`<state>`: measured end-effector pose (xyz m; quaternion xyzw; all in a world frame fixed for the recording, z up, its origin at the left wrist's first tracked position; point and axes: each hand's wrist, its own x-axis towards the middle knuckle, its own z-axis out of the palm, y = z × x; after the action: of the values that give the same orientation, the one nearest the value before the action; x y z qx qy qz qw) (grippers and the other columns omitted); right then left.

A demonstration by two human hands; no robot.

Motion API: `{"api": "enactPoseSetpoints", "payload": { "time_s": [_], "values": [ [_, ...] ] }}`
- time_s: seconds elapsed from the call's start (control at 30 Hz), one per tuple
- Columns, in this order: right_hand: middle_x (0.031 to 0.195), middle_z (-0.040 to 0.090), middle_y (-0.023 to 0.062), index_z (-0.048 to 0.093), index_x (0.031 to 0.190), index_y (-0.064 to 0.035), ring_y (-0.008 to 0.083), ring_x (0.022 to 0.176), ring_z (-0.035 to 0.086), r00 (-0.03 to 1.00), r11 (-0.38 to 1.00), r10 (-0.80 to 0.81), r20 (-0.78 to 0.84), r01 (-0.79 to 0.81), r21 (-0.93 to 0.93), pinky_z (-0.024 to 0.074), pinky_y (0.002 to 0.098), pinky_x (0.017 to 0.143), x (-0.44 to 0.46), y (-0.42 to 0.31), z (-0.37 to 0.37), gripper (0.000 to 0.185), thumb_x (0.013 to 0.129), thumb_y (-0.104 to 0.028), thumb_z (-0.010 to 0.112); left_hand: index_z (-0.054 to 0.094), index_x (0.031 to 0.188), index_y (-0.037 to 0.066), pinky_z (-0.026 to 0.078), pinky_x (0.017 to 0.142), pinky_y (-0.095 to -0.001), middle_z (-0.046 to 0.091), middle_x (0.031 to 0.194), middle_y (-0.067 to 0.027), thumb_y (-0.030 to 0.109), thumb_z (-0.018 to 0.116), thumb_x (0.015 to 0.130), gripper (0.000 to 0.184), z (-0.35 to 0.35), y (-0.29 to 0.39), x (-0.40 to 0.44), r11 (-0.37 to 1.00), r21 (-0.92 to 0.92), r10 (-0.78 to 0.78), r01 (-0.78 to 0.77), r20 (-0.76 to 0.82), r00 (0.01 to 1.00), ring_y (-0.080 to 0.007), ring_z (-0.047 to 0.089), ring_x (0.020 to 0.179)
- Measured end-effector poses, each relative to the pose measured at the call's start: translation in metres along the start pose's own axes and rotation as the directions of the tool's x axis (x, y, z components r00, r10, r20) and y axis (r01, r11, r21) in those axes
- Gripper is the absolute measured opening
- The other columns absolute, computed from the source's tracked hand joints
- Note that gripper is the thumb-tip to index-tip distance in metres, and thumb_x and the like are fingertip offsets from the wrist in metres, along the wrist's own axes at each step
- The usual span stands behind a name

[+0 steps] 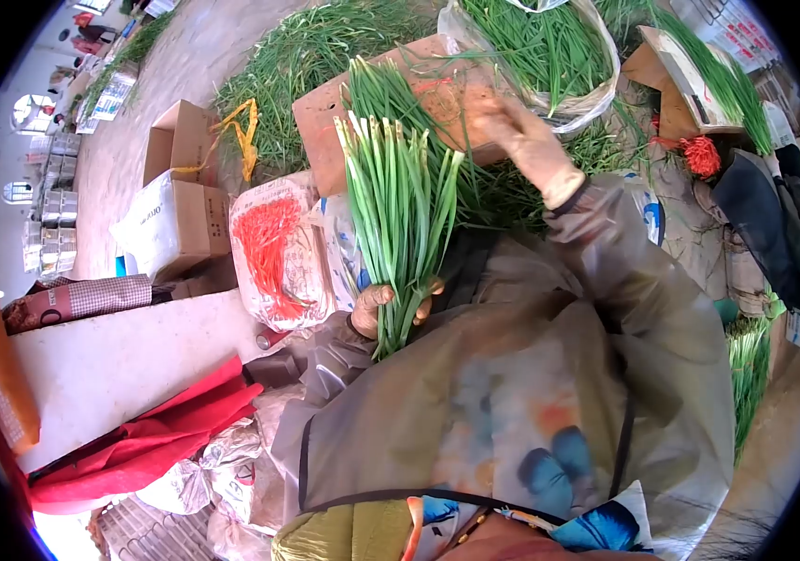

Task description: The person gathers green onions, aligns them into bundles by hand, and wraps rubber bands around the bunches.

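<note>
My left hand point(370, 310) is wrapped round the lower part of a bunch of garlic chives point(400, 196). Its pale cut ends point up and away from me. Behind it, more green chives point(377, 84) lie on a brown board point(321, 112). My right hand point(521, 140) is over the right part of that board, near its edge. Its fingers are smeared by motion, so whether they hold anything does not show. Left of the bunch, red ties point(267, 248) lie on a pale printed sack point(243, 210).
Loose greens point(269, 75) are heaped on the floor beyond the board. A plastic-lined container point(617, 65) of chives stands at the back right. Cardboard boxes point(204, 220) stand at left, beyond a white surface point(138, 365). At right lies a red bundle of ties point(700, 157).
</note>
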<state>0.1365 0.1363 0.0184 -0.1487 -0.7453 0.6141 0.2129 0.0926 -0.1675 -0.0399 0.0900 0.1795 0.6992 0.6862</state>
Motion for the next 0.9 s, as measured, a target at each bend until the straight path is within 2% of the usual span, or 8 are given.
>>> {"api": "enactPoseSetpoints", "payload": {
  "time_s": [0.13,0.43,0.53,0.7,0.8,0.83,0.87,0.9],
  "values": [
    [0.09,0.061,0.0057,0.058,0.099,-0.0018,0.0153,0.087,0.057,0.887,0.969,0.064,0.456,-0.164,0.185,0.0459,0.0274,0.079,0.016,-0.002,0.028,0.025,0.082,-0.018,0.065,0.029,0.135,-0.002,0.048,0.081,-0.0338,0.035,0.138,-0.016,0.033,0.066,0.075,0.078,0.008,-0.004,0.007,0.989,-0.114,-0.095,0.095,0.008,0.995,-0.0257,0.055,0.103],
    [0.094,0.061,0.0063,0.06,0.092,0.0009,0.0145,0.084,0.058,0.969,0.806,0.123,0.215,-0.224,0.548,0.0468,0.0249,0.077,-0.015,0.016,0.017,0.018,0.079,-0.009,0.067,0.031,0.134,-0.001,0.049,0.066,-0.0255,0.037,0.137,-0.0141,0.035,0.066,0.077,0.077,0.01,-0.018,0.01,0.996,-0.061,0.062,-0.065,-0.051,0.997,-0.0164,0.057,0.087],
    [0.087,0.062,0.0036,0.062,0.084,-0.0006,0.0121,0.078,0.058,0.998,0.998,0.058,0.021,-0.059,0.037,0.0463,0.0239,0.073,-0.016,0.024,0.01,0.017,0.074,-0.008,0.072,0.032,0.133,-0.002,0.048,0.064,-0.0247,0.039,0.135,-0.0141,0.035,0.066,0.076,0.076,0.014,-0.018,0.009,0.998,-0.047,0.039,-0.043,-0.073,0.997,-0.0158,0.058,0.084],
    [0.089,0.063,0.0089,0.059,0.09,-0.001,0.0165,0.085,0.06,0.968,0.984,-0.178,-0.178,0.176,-0.025,0.0502,0.0276,0.08,-0.002,0.04,-0.058,0.013,0.079,-0.002,0.064,0.032,0.134,0.0,0.047,0.069,-0.0275,0.04,0.135,-0.0133,0.034,0.066,0.075,0.076,0.012,-0.02,0.003,0.992,-0.041,0.116,-0.121,-0.099,0.988,-0.0177,0.057,0.087],
    [0.082,0.064,0.0034,0.062,0.09,-0.0037,0.0106,0.074,0.058,0.907,0.973,-0.082,-0.414,-0.016,-0.228,0.0467,0.025,0.069,0.019,0.081,-0.151,0.013,0.083,-0.015,0.062,0.031,0.135,0.001,0.045,0.072,-0.0292,0.04,0.135,-0.0124,0.035,0.066,0.076,0.077,0.007,-0.019,-0.002,0.991,-0.073,0.106,-0.109,-0.045,0.993,-0.0185,0.055,0.09],
    [0.084,0.066,0.0071,0.06,0.094,-0.0034,0.0144,0.075,0.062,0.86,0.877,-0.169,-0.482,-0.092,-0.471,0.0476,0.027,0.066,0.011,0.071,-0.172,0.021,0.084,-0.022,0.059,0.031,0.135,0.001,0.045,0.073,-0.0293,0.04,0.136,-0.0122,0.035,0.065,0.076,0.077,0.007,-0.019,-0.004,0.99,-0.057,0.125,-0.129,-0.058,0.99,-0.0184,0.055,0.091],
    [0.089,0.067,0.0107,0.061,0.094,-0.0031,0.0207,0.079,0.065,0.817,0.419,-0.101,-0.568,-0.483,-0.769,0.0484,0.0301,0.065,0.006,0.037,-0.171,0.027,0.084,-0.027,0.056,0.031,0.135,0.001,0.044,0.073,-0.0294,0.04,0.136,-0.0119,0.035,0.065,0.076,0.076,0.007,-0.018,-0.005,0.988,-0.041,0.146,-0.149,-0.071,0.987,-0.0183,0.054,0.092],
    [0.09,0.066,0.0126,0.064,0.093,-0.0078,0.0276,0.085,0.064,0.84,0.207,0.015,-0.543,-0.534,-0.82,0.0492,0.0355,0.068,0.004,0.038,-0.184,0.025,0.083,-0.028,0.053,0.031,0.135,0.001,0.044,0.073,-0.0294,0.04,0.136,-0.0119,0.035,0.065,0.076,0.076,0.007,-0.018,-0.006,0.988,-0.04,0.148,-0.151,-0.07,0.987,-0.0183,0.054,0.092]
  ]
}}
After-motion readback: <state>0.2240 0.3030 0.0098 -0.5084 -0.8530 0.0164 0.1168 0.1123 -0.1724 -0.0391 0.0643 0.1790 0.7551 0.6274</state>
